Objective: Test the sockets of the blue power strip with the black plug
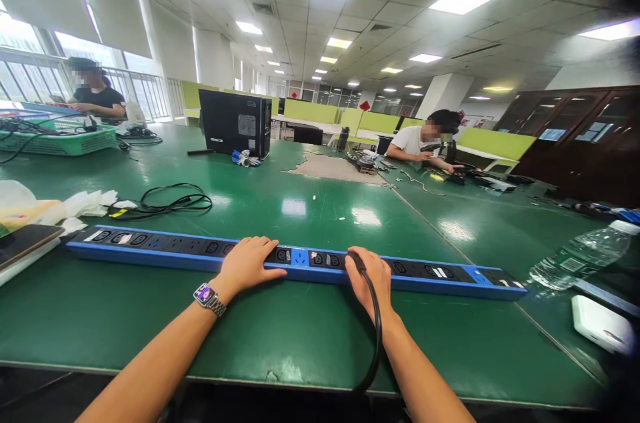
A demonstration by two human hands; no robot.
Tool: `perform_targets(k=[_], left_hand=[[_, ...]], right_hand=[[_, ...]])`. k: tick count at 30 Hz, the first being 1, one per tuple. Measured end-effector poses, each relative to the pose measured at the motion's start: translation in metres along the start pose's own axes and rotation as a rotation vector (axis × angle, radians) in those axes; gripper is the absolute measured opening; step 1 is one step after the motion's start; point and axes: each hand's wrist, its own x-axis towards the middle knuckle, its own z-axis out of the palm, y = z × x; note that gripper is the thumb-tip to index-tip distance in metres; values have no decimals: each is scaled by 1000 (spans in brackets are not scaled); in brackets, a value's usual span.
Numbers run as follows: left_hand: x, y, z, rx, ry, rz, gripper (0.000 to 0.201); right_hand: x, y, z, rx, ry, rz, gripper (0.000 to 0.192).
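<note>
A long blue and black power strip (300, 257) with several sockets lies across the green table in front of me. My left hand (250, 264) grips it left of the middle, fingers over the top and thumb along the near side. In my right hand (369, 276) is a black power plug (357, 261), held against the strip's sockets right of the middle. Whether it is seated in a socket is hidden by my fingers. Its thick black cord (376, 336) runs down over the table's near edge.
A coiled black cable (175, 201) and crumpled white tissue (90, 201) lie beyond the strip at left. A water bottle (583, 256) and a white device (601, 323) are at right. Farther back stand a computer case (227, 121) and a green basket (75, 141). Two people sit beyond.
</note>
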Motion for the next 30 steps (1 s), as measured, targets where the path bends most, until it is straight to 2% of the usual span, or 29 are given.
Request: perform_targets(k=[10,14,27,30], left_hand=[[0,-1,0,-24,4,8,69],[0,-2,1,-32,10,11,69],[0,1,-4,-22,-15,7,69],[0,1,-3,-24,-11,7,68]], right_hand=[[-1,8,11,-61,159,8,38],[-1,10,10,-30,154,-11,33],[0,14,9,125,127,42,43],[1,13,7,209,136,101,44]])
